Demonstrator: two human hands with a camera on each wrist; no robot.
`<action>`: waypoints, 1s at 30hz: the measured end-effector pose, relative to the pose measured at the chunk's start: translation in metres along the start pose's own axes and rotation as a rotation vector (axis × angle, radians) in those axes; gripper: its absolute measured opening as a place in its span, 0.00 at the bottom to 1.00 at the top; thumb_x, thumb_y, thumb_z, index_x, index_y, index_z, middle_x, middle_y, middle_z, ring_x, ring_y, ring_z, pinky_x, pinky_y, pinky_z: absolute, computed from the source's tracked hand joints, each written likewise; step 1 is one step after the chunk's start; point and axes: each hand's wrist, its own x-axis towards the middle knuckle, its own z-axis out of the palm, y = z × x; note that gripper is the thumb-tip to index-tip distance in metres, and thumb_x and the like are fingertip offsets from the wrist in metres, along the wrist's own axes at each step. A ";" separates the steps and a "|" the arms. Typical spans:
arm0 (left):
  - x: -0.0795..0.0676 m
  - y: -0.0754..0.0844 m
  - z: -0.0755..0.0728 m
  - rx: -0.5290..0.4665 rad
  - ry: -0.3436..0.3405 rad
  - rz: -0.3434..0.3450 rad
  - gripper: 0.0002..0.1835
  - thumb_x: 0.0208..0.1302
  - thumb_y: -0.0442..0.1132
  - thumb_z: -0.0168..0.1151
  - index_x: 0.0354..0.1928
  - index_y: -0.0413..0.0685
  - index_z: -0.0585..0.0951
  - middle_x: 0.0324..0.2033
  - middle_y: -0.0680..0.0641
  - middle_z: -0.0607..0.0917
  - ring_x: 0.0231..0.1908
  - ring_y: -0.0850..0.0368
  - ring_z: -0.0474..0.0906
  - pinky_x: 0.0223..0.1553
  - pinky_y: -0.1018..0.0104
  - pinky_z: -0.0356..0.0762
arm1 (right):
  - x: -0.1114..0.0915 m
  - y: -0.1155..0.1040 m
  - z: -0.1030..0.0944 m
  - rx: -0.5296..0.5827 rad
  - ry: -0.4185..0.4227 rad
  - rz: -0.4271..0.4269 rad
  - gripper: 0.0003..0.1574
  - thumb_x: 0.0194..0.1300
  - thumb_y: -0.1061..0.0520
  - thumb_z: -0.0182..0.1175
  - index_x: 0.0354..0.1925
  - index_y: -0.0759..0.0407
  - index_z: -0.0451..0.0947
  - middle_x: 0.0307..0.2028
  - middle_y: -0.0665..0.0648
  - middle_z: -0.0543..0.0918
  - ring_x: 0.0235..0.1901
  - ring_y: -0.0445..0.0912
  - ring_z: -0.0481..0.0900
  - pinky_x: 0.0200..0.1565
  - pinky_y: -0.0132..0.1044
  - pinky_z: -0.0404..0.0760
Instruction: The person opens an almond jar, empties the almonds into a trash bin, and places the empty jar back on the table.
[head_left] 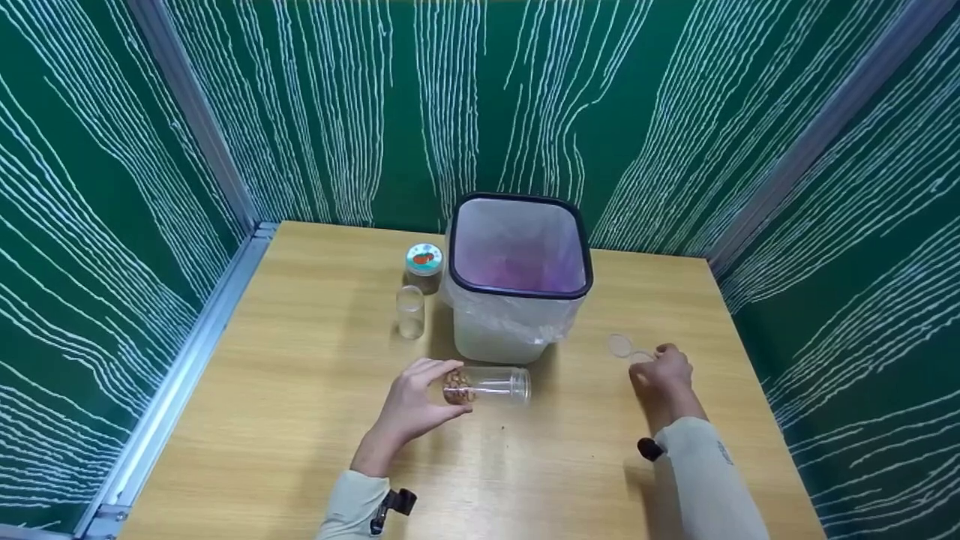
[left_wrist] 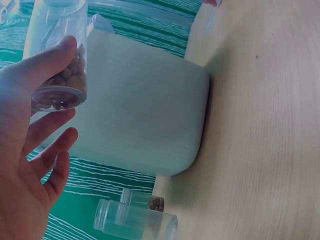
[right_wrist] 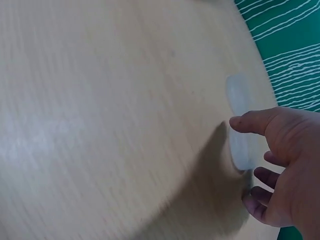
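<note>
In the head view my left hand (head_left: 411, 397) grips a clear jar (head_left: 495, 382) by its base end, thumb on one side and fingers on the other. The jar lies on its side with its uncovered mouth to the right. Brown nut-like pieces (left_wrist: 75, 75) gather at the base. At the right, my right hand (head_left: 666, 371) is by two clear round lids (head_left: 620, 345) on the table. The right wrist view shows its thumb over the nearer lid (right_wrist: 240, 152), other fingers bent and apart from the thumb; whether it touches the lid cannot be told.
A white bin (head_left: 499, 330) with a black rim and plastic liner stands at the table's back middle. Left of it are a clear uncovered jar (head_left: 410, 319) and a jar with a printed lid (head_left: 424, 259) and brown contents. Green walls surround the wooden table (head_left: 300, 360).
</note>
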 end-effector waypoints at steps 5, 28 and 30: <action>0.001 0.001 0.002 -0.002 0.002 0.007 0.34 0.39 0.52 0.81 0.53 0.54 0.83 0.45 0.56 0.84 0.47 0.58 0.77 0.50 0.60 0.75 | -0.002 -0.014 -0.011 0.025 0.014 -0.043 0.47 0.65 0.55 0.62 0.73 0.66 0.49 0.66 0.73 0.60 0.61 0.63 0.64 0.60 0.55 0.67; 0.001 0.006 0.010 -0.029 -0.034 0.000 0.33 0.40 0.52 0.81 0.53 0.53 0.83 0.45 0.57 0.84 0.47 0.59 0.77 0.50 0.62 0.75 | -0.041 -0.092 -0.020 0.023 0.149 -0.363 0.31 0.71 0.52 0.54 0.64 0.70 0.64 0.56 0.70 0.72 0.55 0.60 0.71 0.53 0.51 0.73; 0.001 0.006 0.011 -0.030 -0.031 0.007 0.34 0.39 0.52 0.81 0.53 0.53 0.83 0.45 0.56 0.84 0.46 0.58 0.78 0.50 0.61 0.76 | -0.049 -0.100 -0.022 0.028 0.148 -0.380 0.31 0.71 0.51 0.55 0.63 0.70 0.65 0.56 0.70 0.72 0.55 0.60 0.71 0.54 0.51 0.73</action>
